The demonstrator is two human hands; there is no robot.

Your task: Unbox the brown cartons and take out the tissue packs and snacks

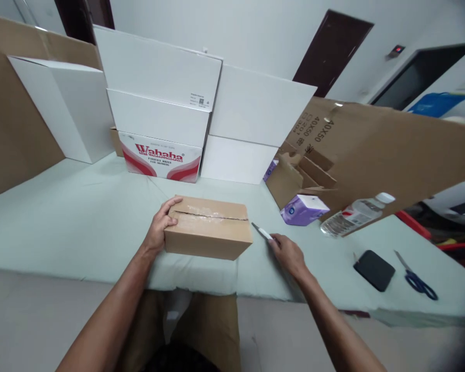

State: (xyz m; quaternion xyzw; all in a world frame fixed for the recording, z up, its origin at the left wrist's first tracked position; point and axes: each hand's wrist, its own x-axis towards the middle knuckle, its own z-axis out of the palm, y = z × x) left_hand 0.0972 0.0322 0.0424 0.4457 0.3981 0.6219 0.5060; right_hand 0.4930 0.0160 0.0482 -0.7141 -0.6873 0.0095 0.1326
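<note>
A brown cardboard box [207,240] sits near the table's front edge, its top flaps closed. Along the top seam runs clear tape, and a dark slit shows through it. My left hand [163,223] grips the box's left end, fingers bent over the top corner and thumb on the top. Just off the right end, my right hand [289,253] is closed around the handle of a small knife [262,231]. The knife's grey blade points toward the box and appears apart from it.
White cartons [158,155], one marked Wahaha, stand along the back. To the right are an open cardboard box [290,178], a purple-and-white pack [305,210] and a water bottle [356,214]. A black flat pad [374,269] and scissors [417,281] lie at the front right.
</note>
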